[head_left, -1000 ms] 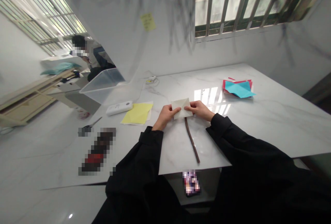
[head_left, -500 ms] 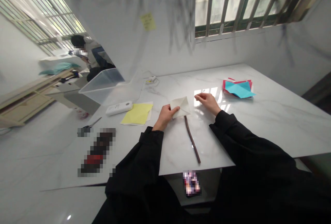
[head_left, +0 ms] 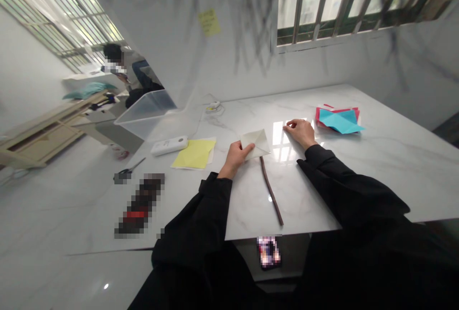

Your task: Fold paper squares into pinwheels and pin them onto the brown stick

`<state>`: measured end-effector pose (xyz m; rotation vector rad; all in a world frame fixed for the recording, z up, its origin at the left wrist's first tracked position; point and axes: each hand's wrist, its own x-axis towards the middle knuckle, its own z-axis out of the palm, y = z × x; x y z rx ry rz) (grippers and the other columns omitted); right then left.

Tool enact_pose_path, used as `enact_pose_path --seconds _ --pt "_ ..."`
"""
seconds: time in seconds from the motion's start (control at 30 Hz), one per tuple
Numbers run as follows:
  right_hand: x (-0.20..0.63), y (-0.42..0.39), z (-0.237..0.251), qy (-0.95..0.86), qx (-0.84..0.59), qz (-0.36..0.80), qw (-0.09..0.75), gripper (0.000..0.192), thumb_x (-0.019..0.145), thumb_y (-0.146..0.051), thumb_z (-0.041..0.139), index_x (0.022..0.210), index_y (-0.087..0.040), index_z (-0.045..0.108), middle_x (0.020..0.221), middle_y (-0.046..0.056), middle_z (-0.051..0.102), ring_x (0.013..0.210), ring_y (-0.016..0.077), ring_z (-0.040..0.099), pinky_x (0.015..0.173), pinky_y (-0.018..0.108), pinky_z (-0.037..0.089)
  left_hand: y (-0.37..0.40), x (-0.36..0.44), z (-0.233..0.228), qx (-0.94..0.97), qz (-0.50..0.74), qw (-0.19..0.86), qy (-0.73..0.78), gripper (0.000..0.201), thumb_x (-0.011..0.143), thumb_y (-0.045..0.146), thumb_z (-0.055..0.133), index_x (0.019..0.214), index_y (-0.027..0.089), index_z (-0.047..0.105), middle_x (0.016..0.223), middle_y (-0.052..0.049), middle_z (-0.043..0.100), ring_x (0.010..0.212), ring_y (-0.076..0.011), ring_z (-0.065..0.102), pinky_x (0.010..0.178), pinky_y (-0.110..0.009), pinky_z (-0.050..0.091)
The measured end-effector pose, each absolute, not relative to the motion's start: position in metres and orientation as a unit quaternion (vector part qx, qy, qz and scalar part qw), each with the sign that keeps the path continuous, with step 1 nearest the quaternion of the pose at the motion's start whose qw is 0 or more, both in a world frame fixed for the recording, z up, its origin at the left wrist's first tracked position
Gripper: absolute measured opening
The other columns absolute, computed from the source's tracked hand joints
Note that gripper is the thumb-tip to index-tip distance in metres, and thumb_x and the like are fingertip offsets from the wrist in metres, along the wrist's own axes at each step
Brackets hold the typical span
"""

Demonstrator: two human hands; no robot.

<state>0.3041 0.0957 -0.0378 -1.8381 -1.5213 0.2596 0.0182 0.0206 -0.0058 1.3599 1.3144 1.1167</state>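
My left hand (head_left: 236,156) pinches the near left corner of a folded white paper (head_left: 257,142), lifted slightly off the white marble table (head_left: 394,166). My right hand (head_left: 300,131) rests palm down on the table to the right of the paper, fingers together, holding nothing. It lies between the folded paper and a stack of red and blue paper sheets (head_left: 338,120). A thin brown stick (head_left: 271,192) lies on the table just below the folded paper.
A yellow sheet (head_left: 193,154), a white device (head_left: 169,145), scissors (head_left: 127,172) and a clear plastic bin (head_left: 150,114) sit to the left. A phone (head_left: 268,251) lies on my lap below the table edge. Another person sits far back left.
My right hand has let go of the folded paper and moved right toward the coloured sheets. My left hand keeps hold of the paper.
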Motion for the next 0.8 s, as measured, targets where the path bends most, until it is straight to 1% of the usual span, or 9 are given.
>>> enact_pose_path --seconds 0.1,0.27,0.37,0.5,0.63,0.73,0.8 --pt "0.305 0.098 -0.038 -0.592 -0.711 0.108 0.364 0.031 0.081 -0.042 0.072 0.101 -0.022 0.085 0.097 0.01 0.08 0.091 0.0266 0.069 0.081 0.034 0.049 0.021 0.019 -0.006 0.552 0.45 0.456 0.533 0.031 0.075 0.04 0.083 0.089 0.012 0.075 0.09 -0.011 0.077 0.078 -0.0203 0.067 0.073 -0.03 0.052" --pt "0.306 0.101 -0.04 -0.59 -0.709 0.114 0.37 0.028 0.082 -0.039 0.072 0.097 -0.02 0.086 0.094 0.011 0.08 0.088 0.0268 0.07 0.079 0.035 0.05 0.021 0.02 -0.006 0.557 0.441 0.457 0.536 0.033 0.075 0.04 0.083 0.091 0.012 0.075 0.091 -0.011 0.078 0.076 -0.0201 0.066 0.069 -0.029 0.05" --pt "0.307 0.102 -0.042 -0.586 -0.708 0.114 0.378 0.023 0.082 -0.036 0.073 0.094 -0.02 0.085 0.092 0.011 0.08 0.087 0.0272 0.07 0.079 0.035 0.05 0.021 0.02 -0.006 0.555 0.442 0.459 0.534 0.035 0.074 0.041 0.083 0.091 0.011 0.076 0.092 -0.011 0.078 0.078 -0.0209 0.067 0.07 -0.03 0.051" --pt "0.309 0.103 -0.04 -0.586 -0.685 0.119 0.415 0.02 0.085 -0.031 0.072 0.093 -0.016 0.083 0.089 0.012 0.079 0.084 0.0251 0.07 0.084 0.036 0.052 0.021 0.019 -0.007 0.553 0.447 0.463 0.529 0.035 0.075 0.04 0.083 0.094 0.011 0.076 0.095 -0.012 0.079 0.079 -0.0208 0.068 0.071 -0.03 0.052" --pt "0.309 0.1 -0.037 -0.589 -0.646 0.158 0.459 0.014 0.086 -0.027 0.073 0.091 -0.015 0.079 0.087 0.011 0.079 0.082 0.0223 0.072 0.085 0.034 0.053 0.022 0.019 -0.007 0.554 0.45 0.46 0.528 0.033 0.076 0.037 0.082 0.095 0.011 0.077 0.096 -0.013 0.079 0.079 -0.0205 0.069 0.072 -0.029 0.053" --pt "0.31 0.095 -0.034 -0.57 -0.621 0.212 0.495 0.021 0.087 -0.032 0.073 0.1 -0.016 0.077 0.083 0.009 0.08 0.077 0.0203 0.073 0.08 0.031 0.055 0.022 0.019 -0.006 0.556 0.447 0.459 0.529 0.032 0.077 0.037 0.081 0.094 0.011 0.077 0.096 -0.012 0.079 0.079 -0.0203 0.069 0.072 -0.029 0.053" --pt "0.31 0.092 -0.033 -0.56 -0.612 0.237 0.507 0.025 0.087 -0.036 0.073 0.099 -0.015 0.077 0.079 0.008 0.079 0.071 0.019 0.073 0.076 0.03 0.056 0.021 0.019 -0.006 0.557 0.448 0.457 0.529 0.031 0.077 0.037 0.081 0.094 0.011 0.077 0.096 -0.012 0.079 0.079 -0.0205 0.069 0.072 -0.03 0.053"
